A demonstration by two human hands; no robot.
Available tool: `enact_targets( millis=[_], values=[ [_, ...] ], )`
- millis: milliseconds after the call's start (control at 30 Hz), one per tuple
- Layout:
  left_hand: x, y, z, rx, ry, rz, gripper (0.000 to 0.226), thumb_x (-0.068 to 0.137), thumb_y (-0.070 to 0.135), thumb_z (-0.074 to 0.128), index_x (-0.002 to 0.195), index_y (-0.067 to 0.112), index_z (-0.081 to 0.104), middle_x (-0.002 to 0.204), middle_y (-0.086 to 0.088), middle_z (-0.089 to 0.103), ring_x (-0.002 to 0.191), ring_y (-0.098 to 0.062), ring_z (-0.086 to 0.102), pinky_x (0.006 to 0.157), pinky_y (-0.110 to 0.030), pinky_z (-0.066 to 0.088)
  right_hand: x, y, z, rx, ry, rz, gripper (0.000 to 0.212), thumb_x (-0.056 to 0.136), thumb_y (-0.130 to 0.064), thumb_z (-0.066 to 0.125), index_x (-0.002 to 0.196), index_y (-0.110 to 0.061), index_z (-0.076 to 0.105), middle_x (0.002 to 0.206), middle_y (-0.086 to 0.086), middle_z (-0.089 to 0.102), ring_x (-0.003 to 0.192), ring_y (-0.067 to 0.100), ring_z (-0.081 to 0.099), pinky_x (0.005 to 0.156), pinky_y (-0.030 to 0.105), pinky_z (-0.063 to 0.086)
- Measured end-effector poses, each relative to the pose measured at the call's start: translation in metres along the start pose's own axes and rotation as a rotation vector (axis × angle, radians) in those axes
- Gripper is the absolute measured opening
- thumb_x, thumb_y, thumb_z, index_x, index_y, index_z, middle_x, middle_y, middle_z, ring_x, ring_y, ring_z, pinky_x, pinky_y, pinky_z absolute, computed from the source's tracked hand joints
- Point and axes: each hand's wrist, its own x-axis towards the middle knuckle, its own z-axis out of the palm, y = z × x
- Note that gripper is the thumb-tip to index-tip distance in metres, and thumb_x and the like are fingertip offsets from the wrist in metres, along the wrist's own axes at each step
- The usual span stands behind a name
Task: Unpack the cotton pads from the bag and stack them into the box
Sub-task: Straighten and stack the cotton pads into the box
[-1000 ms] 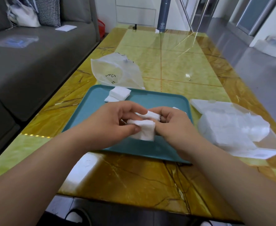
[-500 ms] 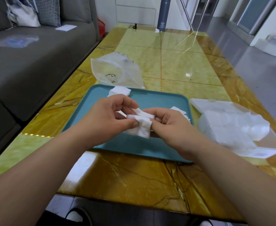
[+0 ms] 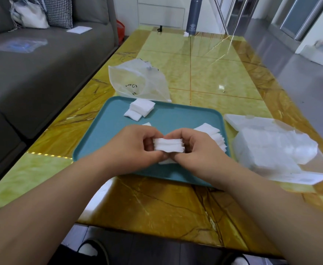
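Pinching a small stack of soft white square cotton pads [image 3: 169, 147] between left hand [image 3: 135, 148] and right hand [image 3: 197, 150], fingers curled shut, above teal plastic tray [image 3: 109, 134]. Beyond left hand, crumpled translucent bag [image 3: 137, 81]; beside right hand, pad-filled clear plastic box [image 3: 277, 150].

Home living room: grey sofa [image 3: 32, 73], marble coffee table [image 3: 204, 73].
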Motion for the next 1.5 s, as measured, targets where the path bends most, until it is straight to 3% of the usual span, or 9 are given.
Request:
enact_targets(
  millis=[200,333,567,700,767,933,1100,1267,1500],
  values=[
    [0.002,0.002,0.010,0.105,0.043,-0.016,0.021,0.076,0.043,0.082,0.086,0.030,0.069,0.068,0.008,0.066,0.060,-0.003,0.058,0.056,-0.024,0.045,-0.002,-0.003,0.010,-0.102,0.105,0.047,0.053,0.087,0.003,0.063,0.130,-0.029,0.063,0.124,-0.009,0.068,0.111,0.007,0.065,0.099,0.017,0.050],
    [0.002,0.001,0.010,0.136,-0.005,-0.066,0.032,0.073,0.053,0.081,0.089,0.030,0.067,0.071,0.007,0.064,0.063,-0.005,0.058,0.057,-0.026,0.044,-0.006,-0.008,0.018,-0.061,0.122,0.099,0.067,0.090,0.004,0.058,0.147,-0.030,0.051,0.139,-0.010,0.057,0.117,0.003,0.055,0.082,-0.007,0.036],
    [0.003,0.001,0.018,0.191,-0.038,-0.061,0.021,0.086,0.042,0.069,0.088,0.023,0.060,0.076,0.005,0.064,0.071,-0.011,0.060,0.060,-0.032,0.048,-0.008,-0.013,0.029,0.091,0.060,0.161,0.083,0.091,0.009,0.045,0.158,-0.039,0.032,0.098,-0.024,0.051,0.083,0.009,0.062,0.062,0.006,0.046],
    [0.003,0.000,0.010,0.168,-0.080,-0.034,0.012,0.085,0.034,0.069,0.092,0.026,0.063,0.080,0.006,0.066,0.074,-0.010,0.062,0.061,-0.027,0.046,-0.007,-0.016,0.027,-0.075,0.073,0.097,0.068,0.092,0.000,0.053,0.152,-0.032,0.045,0.137,-0.008,0.059,0.117,0.012,0.060,0.099,0.018,0.048],
    [0.002,-0.003,0.002,0.126,-0.106,-0.039,0.016,0.084,0.025,0.069,0.098,0.031,0.066,0.079,0.008,0.068,0.068,-0.002,0.061,0.059,-0.021,0.044,-0.007,-0.015,0.025,-0.157,0.116,0.046,0.052,0.090,-0.003,0.060,0.136,-0.027,0.059,0.130,-0.008,0.064,0.115,0.009,0.060,0.098,0.010,0.043],
    [0.012,-0.022,-0.020,0.129,0.289,-0.145,0.025,0.088,0.031,0.067,0.113,0.034,0.068,0.102,0.017,0.066,0.086,-0.010,0.064,0.077,-0.027,0.048,-0.003,-0.006,0.023,-0.161,0.207,0.051,0.027,0.088,-0.014,0.068,0.112,-0.027,0.067,0.108,-0.011,0.070,0.100,0.009,0.064,0.090,0.021,0.048],
    [0.019,-0.027,-0.016,0.220,0.149,-0.264,0.053,0.090,0.046,0.072,0.137,0.024,0.059,0.128,0.005,0.061,0.108,-0.019,0.062,0.088,-0.030,0.045,-0.001,-0.006,0.022,-0.132,0.279,0.045,0.027,0.089,-0.012,0.068,0.111,-0.026,0.064,0.108,-0.011,0.067,0.097,0.006,0.061,0.079,0.001,0.039],
    [0.020,-0.023,-0.018,0.033,0.078,-0.355,0.039,0.078,0.037,0.084,0.112,0.028,0.068,0.106,0.005,0.068,0.095,-0.017,0.064,0.088,-0.040,0.057,0.000,-0.004,0.020,-0.121,0.292,0.047,0.026,0.088,-0.011,0.069,0.106,-0.029,0.063,0.102,-0.017,0.065,0.094,-0.007,0.058,0.074,-0.004,0.038],
    [0.007,-0.019,-0.027,-0.049,0.111,-0.236,0.016,0.079,0.024,0.084,0.090,0.024,0.072,0.090,0.004,0.071,0.082,-0.014,0.065,0.064,-0.026,0.048,0.001,-0.004,0.016,-0.072,0.297,0.053,0.028,0.089,-0.008,0.069,0.104,-0.030,0.062,0.096,-0.019,0.065,0.086,-0.010,0.059,0.071,-0.002,0.041]
  ],
)
